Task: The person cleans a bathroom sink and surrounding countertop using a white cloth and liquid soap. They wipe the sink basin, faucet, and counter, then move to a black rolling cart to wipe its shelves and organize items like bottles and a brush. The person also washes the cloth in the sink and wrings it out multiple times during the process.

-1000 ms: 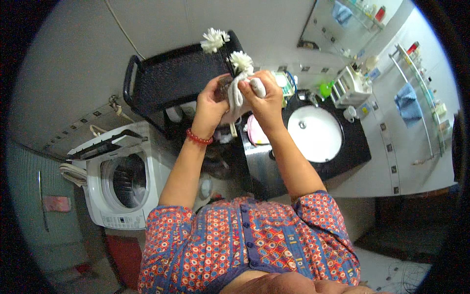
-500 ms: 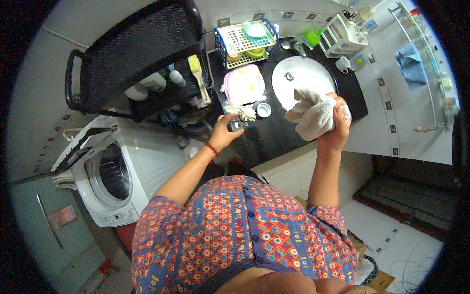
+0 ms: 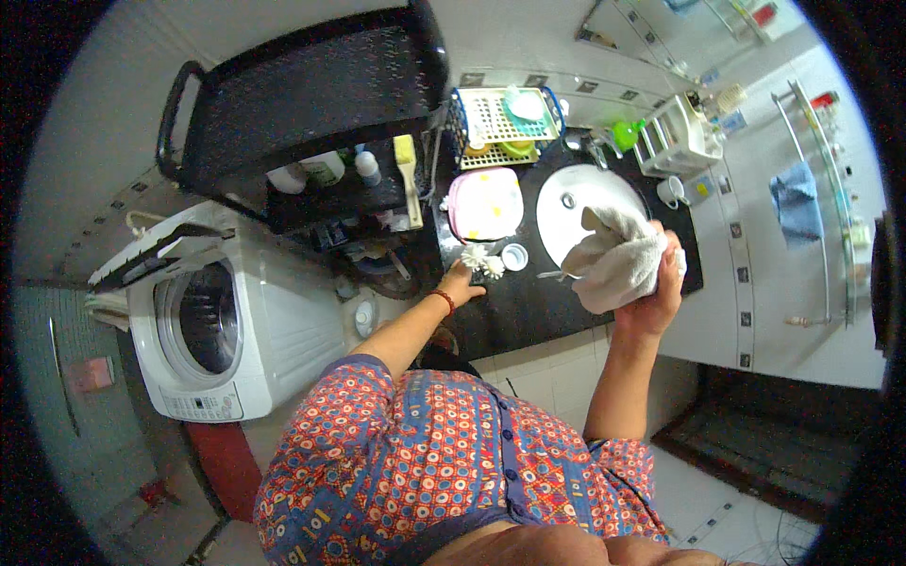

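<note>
Right hand [image 3: 653, 307] clutching a bunched cloth [image 3: 615, 264] in front of the basin [image 3: 580, 191], left hand [image 3: 461, 286] down by the white flowers [image 3: 475, 257], black surface [image 3: 510, 311] beneath, pink-edged box [image 3: 487, 203] just beyond, washer [image 3: 294, 302] away left.

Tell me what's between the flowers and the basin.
Head view: a small round white item on the black counter, between the flowers and the basin.

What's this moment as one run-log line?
left hand: by white flowers, grip unclear | right hand: holding cloth | counter: sink, rack
</note>
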### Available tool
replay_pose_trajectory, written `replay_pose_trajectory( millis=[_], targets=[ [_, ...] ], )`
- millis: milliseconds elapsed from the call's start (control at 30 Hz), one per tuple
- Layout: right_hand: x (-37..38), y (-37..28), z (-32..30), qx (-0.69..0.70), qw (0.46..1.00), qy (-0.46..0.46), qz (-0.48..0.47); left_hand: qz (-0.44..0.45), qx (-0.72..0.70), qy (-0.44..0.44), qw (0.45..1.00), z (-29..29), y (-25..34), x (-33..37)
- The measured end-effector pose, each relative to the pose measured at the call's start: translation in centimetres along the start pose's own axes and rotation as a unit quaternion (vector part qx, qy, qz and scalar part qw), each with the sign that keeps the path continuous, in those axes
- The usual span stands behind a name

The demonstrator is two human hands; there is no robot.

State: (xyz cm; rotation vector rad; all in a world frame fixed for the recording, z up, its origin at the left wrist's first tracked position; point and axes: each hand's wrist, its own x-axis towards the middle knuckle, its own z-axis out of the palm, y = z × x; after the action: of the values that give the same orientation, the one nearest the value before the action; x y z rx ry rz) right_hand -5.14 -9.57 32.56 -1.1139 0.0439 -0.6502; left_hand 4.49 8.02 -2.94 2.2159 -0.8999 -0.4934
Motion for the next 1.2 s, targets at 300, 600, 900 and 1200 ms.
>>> replay_pose_trajectory(
  millis=[300, 600, 900, 1200],
  targets=[
    [9.9, -0.6, 21.3, -0.252, 0.927, -0.247, -0.124, 0.129, -0.065, 0.343, 0.928, -29.7, 10.5, -11.0],
    [14.8, 13.4, 26.9, -0.677, 0.618, -0.291, -0.276, 0.027, -0.173, 0.495, 0.851, -50.1, 0.5, -12.8],
    [19.2, 24.0, 30.9, -0.801, 0.546, -0.238, -0.06, -0.101, -0.152, 0.473, 0.862, -48.2, -0.4, -10.2],
    [14.6, 27.3, 43.0, -0.732, 0.598, -0.323, -0.043, -0.048, -0.175, 0.495, 0.85, -48.2, -0.8, -9.8]
  ],
)
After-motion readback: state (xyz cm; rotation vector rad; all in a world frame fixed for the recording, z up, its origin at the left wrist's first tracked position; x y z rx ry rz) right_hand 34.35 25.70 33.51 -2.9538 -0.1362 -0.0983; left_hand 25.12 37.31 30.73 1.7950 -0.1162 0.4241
